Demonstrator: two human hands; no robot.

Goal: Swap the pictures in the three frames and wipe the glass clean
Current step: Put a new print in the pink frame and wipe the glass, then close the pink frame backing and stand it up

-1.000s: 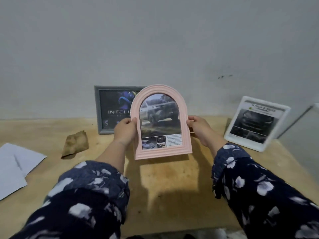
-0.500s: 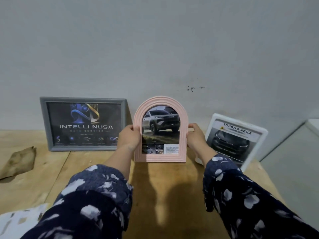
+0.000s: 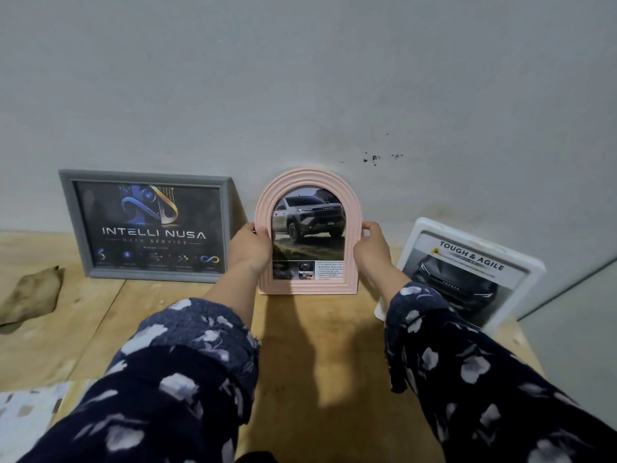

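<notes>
A pink arched frame [image 3: 309, 185] with a picture of a grey truck stands upright on the wooden table against the wall. My left hand [image 3: 251, 248] grips its left edge and my right hand [image 3: 372, 248] grips its right edge. To the left a grey rectangular frame [image 3: 78, 225] with a dark "INTELLI NUSA" picture leans on the wall. To the right a white frame [image 3: 531, 279] with a "TOUGH & AGILE" car picture leans back, its lower left corner hidden by my right sleeve.
A crumpled brown cloth [image 3: 31, 295] lies on the wooden table [image 3: 320, 345] at the far left. White paper [image 3: 26, 416] shows at the bottom left corner. A pale panel [image 3: 581, 322] borders the table on the right.
Both hands carried the pink frame away from me and set it upright at the wall between the grey and white frames. The view shifted, so the cloth now sits at the far left.
</notes>
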